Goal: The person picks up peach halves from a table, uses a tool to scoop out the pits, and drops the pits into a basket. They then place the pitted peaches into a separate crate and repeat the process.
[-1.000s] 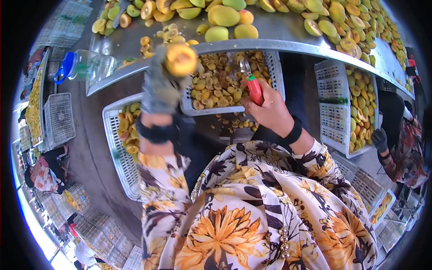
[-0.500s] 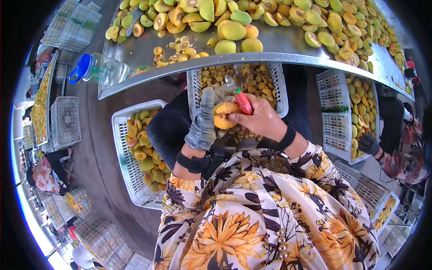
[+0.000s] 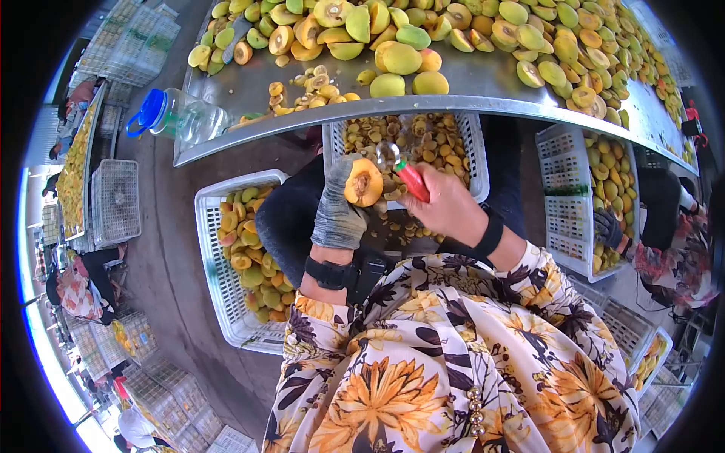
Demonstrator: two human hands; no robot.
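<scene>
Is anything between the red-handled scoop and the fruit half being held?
Nothing visible: the gloved left hand holds the fruit half with its cut face exposed, and the red-handled scoop in the right hand sits right beside it.

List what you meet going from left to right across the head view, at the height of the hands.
A white crate of fruit halves → gloved left hand → halved fruit → red-handled tool → right hand → second white crate → another person's gloved hand.
</scene>
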